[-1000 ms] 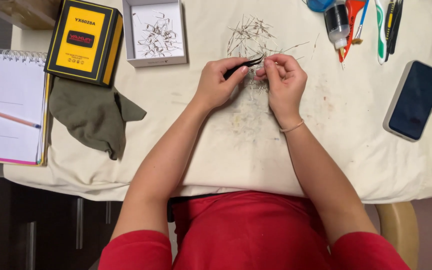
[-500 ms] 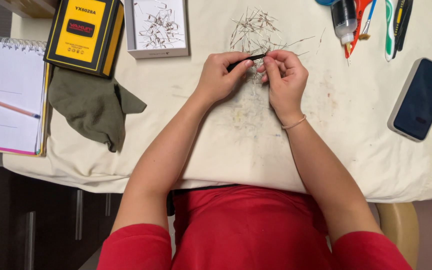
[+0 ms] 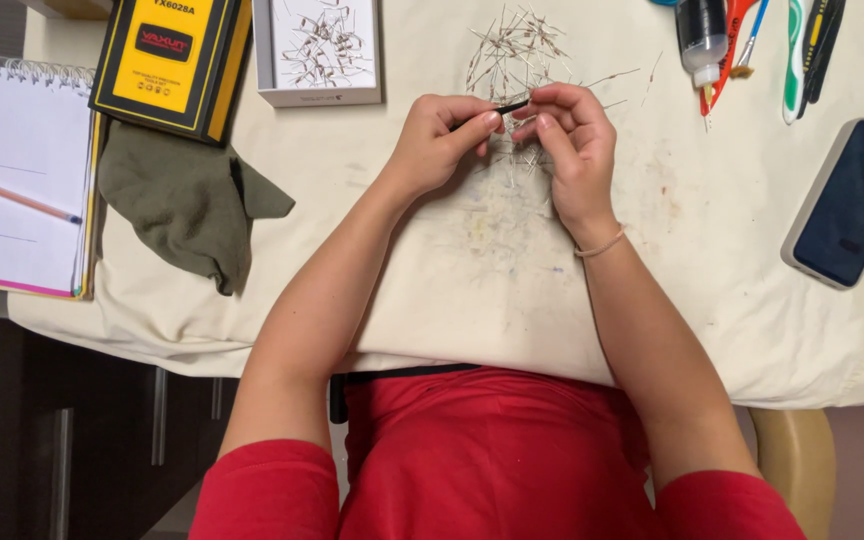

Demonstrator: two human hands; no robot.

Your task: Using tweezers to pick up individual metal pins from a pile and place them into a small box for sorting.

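My left hand [image 3: 439, 137] pinches black tweezers [image 3: 508, 107] whose tips point right. My right hand [image 3: 569, 140] is close beside it, fingertips pinched on a small wire-legged part held at the tweezer tips; the part itself is too small to make out clearly. Both hands hover over a cream cloth [image 3: 482, 250] stained in the middle. Just beyond the fingers lies a loose pile of thin wire-legged components [image 3: 517, 45]. A shallow white box [image 3: 317, 50] to the left holds more of them.
A yellow and black box [image 3: 167, 55], a grey-green rag [image 3: 187, 205] and a spiral notebook with a pencil [image 3: 17, 190] lie at the left. A small bottle [image 3: 702, 40], several pens and tools [image 3: 802, 45] and a dark phone [image 3: 847, 205] are at the right.
The hands stay together on the tweezers with only small finger movements. The view has shifted slightly, so everything sits a little higher in the picture.
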